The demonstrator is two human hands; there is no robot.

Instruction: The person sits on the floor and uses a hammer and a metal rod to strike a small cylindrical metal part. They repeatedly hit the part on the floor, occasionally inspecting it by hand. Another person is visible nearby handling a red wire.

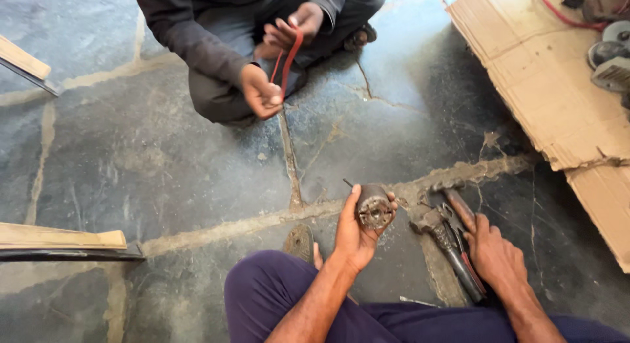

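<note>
Grey stone floor (pixel 164 159) with pale, cracked mortar seams throughout. At twelve o'clock, another person squatting in dark clothes (pixel 216 34), stretching a thin red cord (pixel 289 57). At two o'clock, flattened brown cardboard sheet (pixel 545 87) carrying grey metal machine parts (pixel 610 61). At nine o'clock, pale wooden plank over a dark metal strip (pixel 62 241); at ten o'clock, another wooden piece (pixel 23 61).

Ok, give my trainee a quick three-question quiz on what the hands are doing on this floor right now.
1. True or false: the left hand holds a small metal motor off the stone floor.
2. What does the right hand rest on? A) pliers B) cardboard sheet C) wooden plank
3. What does the other person stretch between both hands?

Key: 1 true. 2 A. 3 a red wire.
</note>
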